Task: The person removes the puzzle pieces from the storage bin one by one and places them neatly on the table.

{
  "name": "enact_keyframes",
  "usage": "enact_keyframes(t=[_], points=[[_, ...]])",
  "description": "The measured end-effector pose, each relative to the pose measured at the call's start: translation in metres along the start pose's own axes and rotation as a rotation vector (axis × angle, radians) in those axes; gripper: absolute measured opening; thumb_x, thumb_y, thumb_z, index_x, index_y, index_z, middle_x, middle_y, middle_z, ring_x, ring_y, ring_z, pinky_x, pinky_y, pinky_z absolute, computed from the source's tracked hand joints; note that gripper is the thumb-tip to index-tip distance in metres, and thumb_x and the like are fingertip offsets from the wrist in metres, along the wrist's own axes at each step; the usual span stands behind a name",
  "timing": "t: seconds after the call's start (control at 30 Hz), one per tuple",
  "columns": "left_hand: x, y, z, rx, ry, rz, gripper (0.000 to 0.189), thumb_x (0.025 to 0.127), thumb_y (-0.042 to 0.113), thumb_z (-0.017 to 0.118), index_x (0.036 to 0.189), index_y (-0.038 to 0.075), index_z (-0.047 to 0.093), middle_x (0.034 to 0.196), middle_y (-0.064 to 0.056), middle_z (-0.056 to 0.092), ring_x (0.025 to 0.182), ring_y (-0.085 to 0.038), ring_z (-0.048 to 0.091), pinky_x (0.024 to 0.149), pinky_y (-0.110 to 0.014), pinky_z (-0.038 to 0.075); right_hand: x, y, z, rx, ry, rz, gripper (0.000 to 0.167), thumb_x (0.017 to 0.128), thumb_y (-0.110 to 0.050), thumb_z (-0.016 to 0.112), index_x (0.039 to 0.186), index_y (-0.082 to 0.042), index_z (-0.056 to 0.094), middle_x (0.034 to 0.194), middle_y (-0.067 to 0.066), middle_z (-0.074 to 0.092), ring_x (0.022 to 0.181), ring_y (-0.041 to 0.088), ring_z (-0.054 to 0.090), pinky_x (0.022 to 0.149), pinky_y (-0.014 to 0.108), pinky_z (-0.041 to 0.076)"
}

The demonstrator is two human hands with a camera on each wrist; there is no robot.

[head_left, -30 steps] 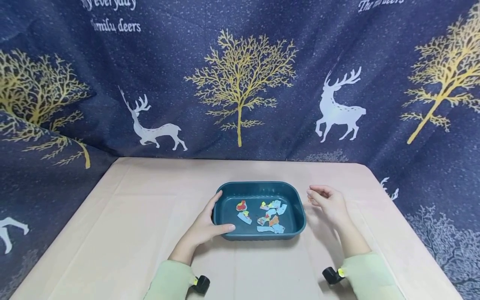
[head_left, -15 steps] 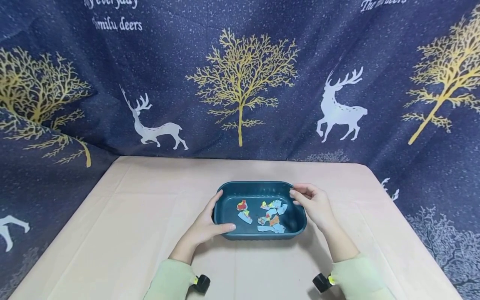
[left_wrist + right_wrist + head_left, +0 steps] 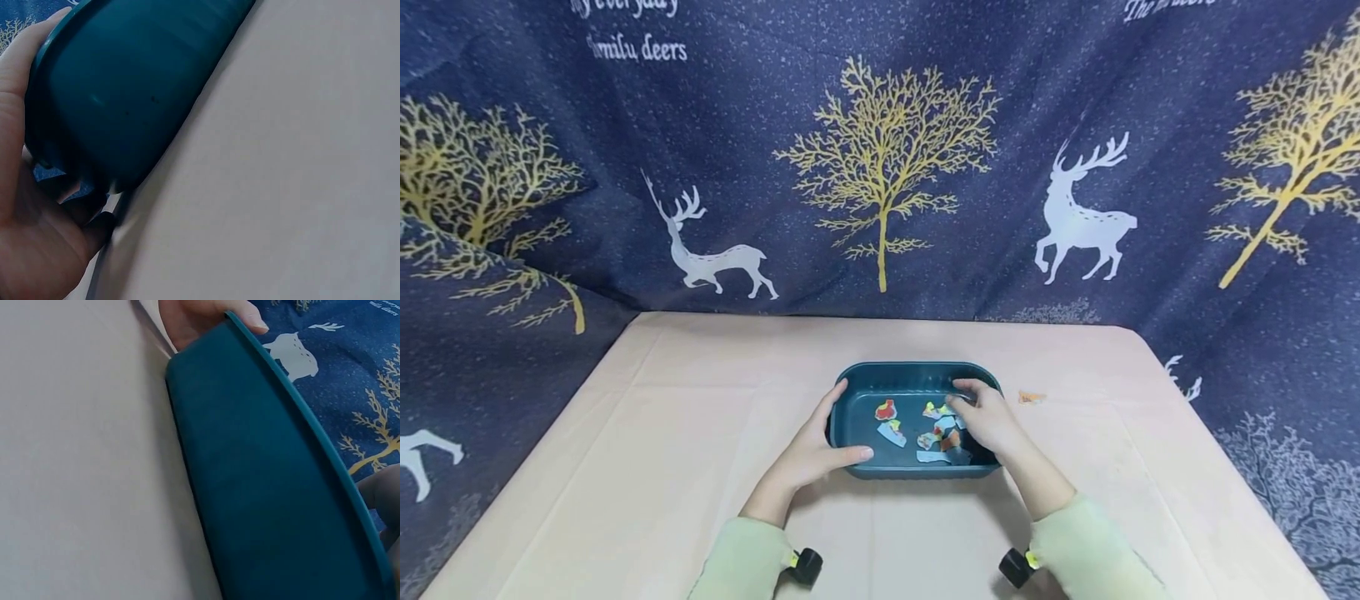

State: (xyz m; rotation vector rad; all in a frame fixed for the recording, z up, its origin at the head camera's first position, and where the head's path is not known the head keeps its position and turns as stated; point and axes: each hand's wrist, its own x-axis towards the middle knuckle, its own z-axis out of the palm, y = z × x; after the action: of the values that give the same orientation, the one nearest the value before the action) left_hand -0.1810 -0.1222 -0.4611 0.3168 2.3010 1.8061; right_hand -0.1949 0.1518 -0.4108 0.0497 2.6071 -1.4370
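A dark teal plastic basin (image 3: 880,472) holds several small torn paper pieces, mostly light blue, with bits of red, yellow and orange. My left hand (image 3: 805,452) grips its left end, thumb over the front rim and fingers along the outer wall; in the left wrist view the fingers curl about the basin's end (image 3: 125,94). Over the right part of the basin, my right hand (image 3: 996,421) reaches in, thumb and index finger apart near a blue-and-yellow piece (image 3: 934,410). Its palm covers some of the pieces. A red piece (image 3: 886,410) and a blue strip (image 3: 891,432) lie toward the left.
An orange paper scrap (image 3: 1032,397) lies on the cream tablecloth (image 3: 700,433) right of the basin. Behind the table hangs a navy cloth (image 3: 820,275) printed with deer and trees. Black wrist cameras (image 3: 806,568) are strapped at both sleeves.
The right hand has moved left from beside the basin to over its inside. The orange scrap now shows on the table where that hand was. The left hand keeps its hold.
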Motion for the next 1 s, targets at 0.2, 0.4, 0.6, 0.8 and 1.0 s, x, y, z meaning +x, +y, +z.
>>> enact_keyframes(t=[0.2,0.4,0.6,0.8,1.0], points=[[0.0,0.001,0.001,0.004,0.001,-0.007,0.1,0.073,0.024,0.08,0.15,0.037,0.017,0.159,-0.004,0.012,0.146,-0.033,0.012,0.112,-0.063,0.017,-0.001,0.0,0.005,0.036,-0.08,0.033,0.058,0.097,-0.018,0.048,0.147,0.002,0.025,0.153,0.024,0.023,0.137,0.041,0.03,0.112,0.055,0.026],[0.0,0.001,0.001,0.015,0.013,-0.027,0.101,0.072,0.025,0.081,0.149,0.039,0.018,0.159,-0.002,0.014,0.146,-0.031,0.013,0.112,-0.063,0.016,-0.001,0.001,0.007,-0.004,-0.098,0.016,0.053,0.095,-0.012,0.052,0.144,0.001,0.035,0.149,0.022,0.033,0.124,0.036,0.047,0.099,0.048,0.043],[-0.001,0.001,0.001,0.015,0.009,-0.029,0.101,0.071,0.025,0.082,0.149,0.039,0.019,0.159,-0.001,0.015,0.146,-0.03,0.014,0.112,-0.062,0.016,0.006,0.002,0.009,-0.336,-0.071,-0.034,0.051,0.084,-0.011,0.068,0.131,0.003,0.052,0.13,0.02,0.056,0.115,0.032,0.056,0.091,0.044,0.049],[-0.001,0.001,0.0,0.027,0.004,-0.027,0.101,0.071,0.026,0.082,0.148,0.04,0.018,0.159,-0.002,0.014,0.146,-0.032,0.013,0.111,-0.064,0.017,0.007,0.002,0.012,-0.521,-0.072,-0.053,0.047,0.081,-0.014,0.073,0.121,0.007,0.059,0.116,0.02,0.06,0.111,0.03,0.057,0.091,0.043,0.05],[0.0,0.0,0.001,0.022,0.002,-0.031,0.101,0.072,0.025,0.081,0.148,0.041,0.018,0.159,-0.002,0.013,0.146,-0.031,0.012,0.111,-0.064,0.016,0.007,0.001,0.011,-0.518,-0.054,-0.026,0.025,0.081,-0.016,0.074,0.101,-0.002,0.067,0.103,0.014,0.057,0.086,0.021,0.053,0.073,0.034,0.048]])
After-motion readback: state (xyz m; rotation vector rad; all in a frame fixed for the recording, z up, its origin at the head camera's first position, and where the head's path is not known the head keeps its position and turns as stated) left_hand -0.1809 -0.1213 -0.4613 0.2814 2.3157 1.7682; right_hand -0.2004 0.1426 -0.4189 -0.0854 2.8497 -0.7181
